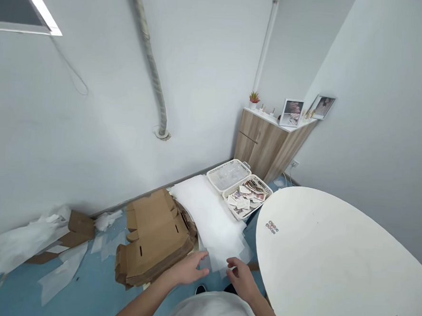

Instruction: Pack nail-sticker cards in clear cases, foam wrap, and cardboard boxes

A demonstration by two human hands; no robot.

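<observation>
My left hand [189, 268] hovers low in the middle of the view, with thumb and fingers apart and nothing between them. To its right, my right hand [240, 276] has its fingers curved and spread, holding nothing I can see. Just beyond both hands lies a stack of thin white sheets [211, 215], its near edge uneven. A pile of flattened brown cardboard boxes [159, 245] sits beside my left hand. The round white table [319, 260] stands to the right of my right hand.
Two white plastic baskets [213, 173] stand beyond the sheets; one holds cards or photos [246, 196]. Small ring-like pieces [271, 227] lie on the table. A wooden cabinet [268, 149] fills the corner. Loose white wrapping [23, 242] and an opened carton [80, 228] lie left.
</observation>
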